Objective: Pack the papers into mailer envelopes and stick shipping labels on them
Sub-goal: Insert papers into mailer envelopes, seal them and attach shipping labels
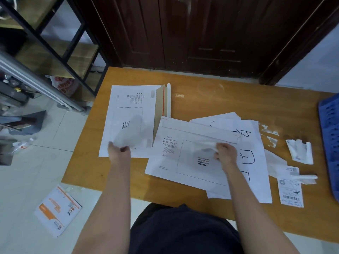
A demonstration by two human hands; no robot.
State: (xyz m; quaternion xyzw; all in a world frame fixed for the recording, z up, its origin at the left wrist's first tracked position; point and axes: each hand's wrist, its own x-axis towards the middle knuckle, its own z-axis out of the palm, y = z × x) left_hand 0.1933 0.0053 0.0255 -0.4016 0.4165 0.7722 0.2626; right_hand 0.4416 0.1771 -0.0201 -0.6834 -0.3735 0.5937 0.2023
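A white mailer envelope with a printed waybill box lies mid-table on top of papers marked with black handwriting. My right hand rests on this envelope and pinches a thin, blurred whitish strip just under the envelope's flap. A stack of white and brown mailer envelopes lies to the left. My left hand sits on the stack's near edge with curled fingers; whether it grips anything is unclear. Shipping labels lie at the right.
Crumpled backing paper and a white pen lie beside the labels. A blue perforated basket stands at the table's right edge. An orange-and-white mailer lies on the floor at left. A metal shelf rack stands far left.
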